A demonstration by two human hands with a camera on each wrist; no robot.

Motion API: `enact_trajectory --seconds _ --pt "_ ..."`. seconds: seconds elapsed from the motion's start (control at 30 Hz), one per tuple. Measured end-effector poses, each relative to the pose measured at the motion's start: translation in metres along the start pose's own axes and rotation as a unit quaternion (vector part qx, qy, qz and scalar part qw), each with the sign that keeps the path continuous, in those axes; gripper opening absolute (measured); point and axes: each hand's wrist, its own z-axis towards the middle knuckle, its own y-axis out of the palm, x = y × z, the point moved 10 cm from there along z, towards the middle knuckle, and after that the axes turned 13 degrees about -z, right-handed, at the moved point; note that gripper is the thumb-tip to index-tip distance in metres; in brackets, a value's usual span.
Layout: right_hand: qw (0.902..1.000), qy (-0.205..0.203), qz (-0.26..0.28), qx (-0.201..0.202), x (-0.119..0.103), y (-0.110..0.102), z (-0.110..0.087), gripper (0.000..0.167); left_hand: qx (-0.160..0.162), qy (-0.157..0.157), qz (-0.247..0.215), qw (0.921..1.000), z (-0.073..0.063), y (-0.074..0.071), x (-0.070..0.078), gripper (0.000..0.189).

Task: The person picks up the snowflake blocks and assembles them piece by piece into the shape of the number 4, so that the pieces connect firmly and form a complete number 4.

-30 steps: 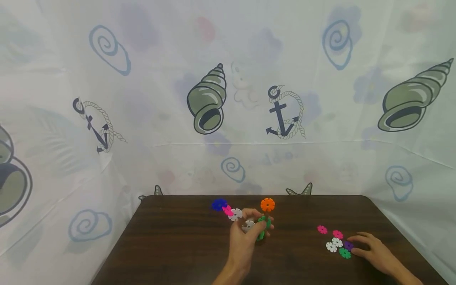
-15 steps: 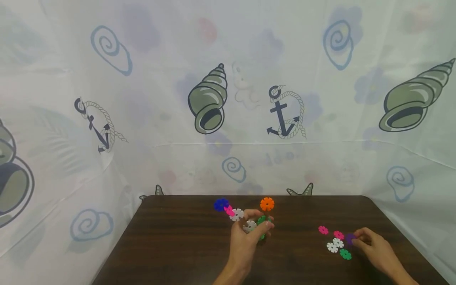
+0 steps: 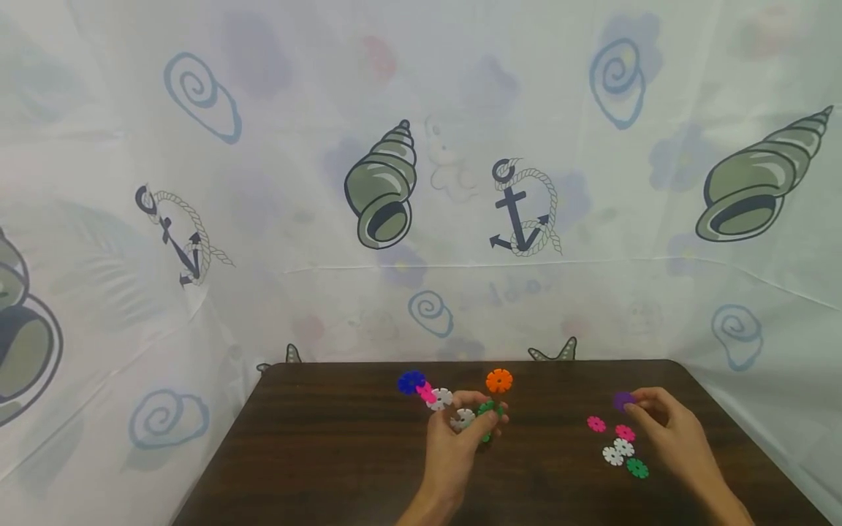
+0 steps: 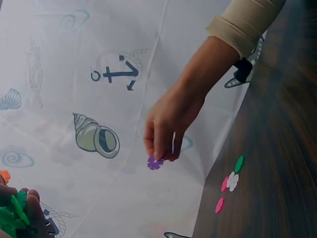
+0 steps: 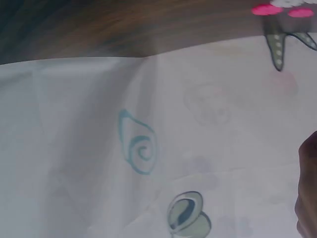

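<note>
We observed the two hands apart. The left hand (image 3: 454, 442) gripped a group of flat, notched, flower-shaped discs, apparently plastic, with the thumb pressed on the green discs (image 3: 487, 410). From the far left side of that hand projected a blue disc (image 3: 411, 382), a bright pink disc (image 3: 426, 392) and a white disc (image 3: 439, 399), linked in a row. A second white disc (image 3: 463, 418) sat inside its grasp, and an orange disc (image 3: 499, 380) stood above its fingertips; we could not trace the orange joint.

The right hand (image 3: 674, 431) pinched a purple notched disc (image 3: 623, 402) between thumb and fingers, raised off the dark wood-grain table (image 3: 316, 438). To the left of that hand, we noted five loose discs on the table: two pink, two white touching each other, and one green (image 3: 636, 467), nearest the wearer.

Beyond both hands hung a pale cloth printed with shells and anchors (image 3: 296, 109); its faint letter-like marks (image 3: 526, 291) we could not read.
</note>
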Motion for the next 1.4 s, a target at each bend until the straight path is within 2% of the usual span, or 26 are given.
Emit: enact_trajectory --seconds 0.2,0.43,0.63,1.07,1.4 --pt "0.9995 0.009 0.027 0.016 -0.026 -0.006 -0.001 0.031 0.007 -0.011 0.011 0.9998 0.000 -0.001 -0.002 0.019" --pt "0.9953 -0.005 0.078 0.056 -0.062 -0.018 -0.002 0.025 0.009 -0.008 0.013 0.9998 -0.001 -0.001 -0.002 0.019" --pt "0.9887 -0.029 0.117 0.090 -0.088 -0.025 -0.004 0.022 0.008 -0.008 0.009 0.9999 -0.001 0.000 0.000 0.023" --pt "0.9690 -0.045 0.211 0.121 -0.132 -0.033 -0.008 0.023 0.007 -0.011 0.009 0.9999 -0.002 0.001 -0.002 0.024" --pt "0.9606 -0.076 0.233 0.131 -0.166 -0.042 -0.015 0.032 0.004 -0.009 -0.010 0.9999 -0.002 0.003 -0.004 0.023"
